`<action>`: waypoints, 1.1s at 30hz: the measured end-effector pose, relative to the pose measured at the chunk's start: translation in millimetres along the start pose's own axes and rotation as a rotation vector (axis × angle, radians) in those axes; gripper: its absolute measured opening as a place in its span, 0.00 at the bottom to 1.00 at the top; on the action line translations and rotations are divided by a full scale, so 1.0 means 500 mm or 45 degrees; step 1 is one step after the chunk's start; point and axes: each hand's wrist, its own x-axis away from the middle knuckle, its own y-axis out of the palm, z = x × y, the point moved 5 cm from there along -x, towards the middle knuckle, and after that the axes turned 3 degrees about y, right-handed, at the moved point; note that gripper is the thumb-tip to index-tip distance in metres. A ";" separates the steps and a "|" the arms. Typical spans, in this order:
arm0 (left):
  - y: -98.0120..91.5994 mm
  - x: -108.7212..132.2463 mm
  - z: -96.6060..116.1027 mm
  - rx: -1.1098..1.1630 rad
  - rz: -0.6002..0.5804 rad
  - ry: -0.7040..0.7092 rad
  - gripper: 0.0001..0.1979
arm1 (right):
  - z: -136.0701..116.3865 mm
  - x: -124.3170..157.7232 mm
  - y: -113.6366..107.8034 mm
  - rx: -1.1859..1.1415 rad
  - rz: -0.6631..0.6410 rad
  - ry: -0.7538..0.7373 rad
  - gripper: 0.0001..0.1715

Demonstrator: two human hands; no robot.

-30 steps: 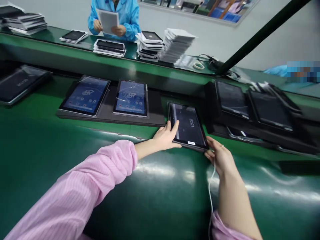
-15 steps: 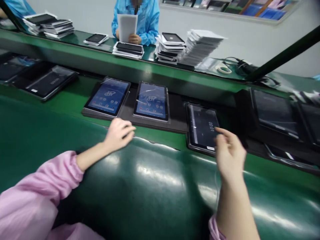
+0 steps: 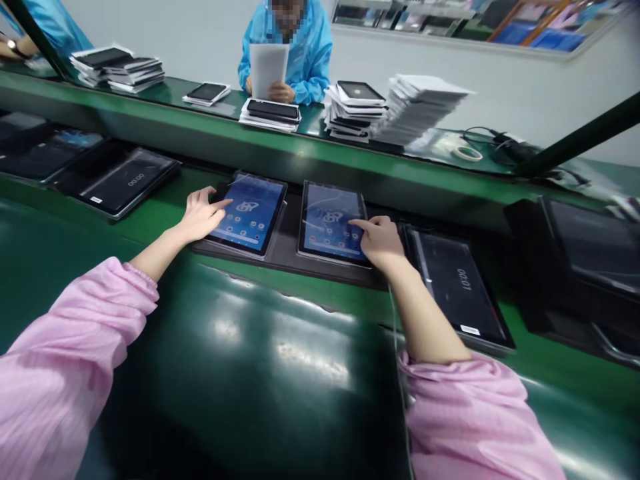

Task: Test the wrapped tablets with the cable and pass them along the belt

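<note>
**Pink sleeves (image 3: 65, 373) forward, both hands on the glass**

Out at 10 o'clock a dark tablet (image 3: 127, 181) lies on the green conveyor belt (image 3: 240, 373), with timer digits on its screen. Our left hand (image 3: 203, 217) is on the first lit tablet (image 3: 255, 215), fingers loosely spread, index fingertip (image 3: 226, 202) on the glass near its left edge, pinching nothing. That tablet and the second lit tablet (image 3: 333, 219) sit side by side on a dark tray (image 3: 285, 261) at 12 o'clock, both showing blue home screens. Beyond them a co-worker in a blue smock (image 3: 287, 50) holds up a white sheet (image 3: 269, 70). Our right hand (image 3: 383, 243) has moved off the timer tablet (image 3: 457, 287) and now lies over the lower right of the second screen, index finger extended onto the glass, other fingers curled, no pinch. The timer tablet sits free at 4 o'clock, just beside our right forearm, so our touch has shifted to the two blue screens.
</note>
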 end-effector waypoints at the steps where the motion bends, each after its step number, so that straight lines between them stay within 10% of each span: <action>1: 0.000 0.005 0.001 0.021 0.017 0.022 0.28 | 0.003 0.003 -0.005 -0.005 0.001 -0.013 0.30; 9: -0.037 0.119 0.019 0.281 0.017 0.560 0.23 | -0.010 0.148 -0.086 -0.203 -0.091 -0.589 0.33; 15: -0.020 0.122 0.052 0.208 -0.017 0.807 0.21 | 0.035 0.114 -0.064 -0.139 -0.254 -0.160 0.33; 22: -0.005 0.022 0.063 0.165 0.030 0.280 0.29 | 0.120 0.095 -0.066 -0.041 -0.113 0.424 0.36; 28: 0.003 0.077 0.005 1.075 -0.072 -0.592 0.29 | 0.167 0.149 -0.107 0.005 -0.010 0.757 0.31; 33: 0.023 0.067 -0.006 1.323 -0.167 -0.802 0.28 | 0.162 0.131 -0.105 0.021 -0.008 0.864 0.29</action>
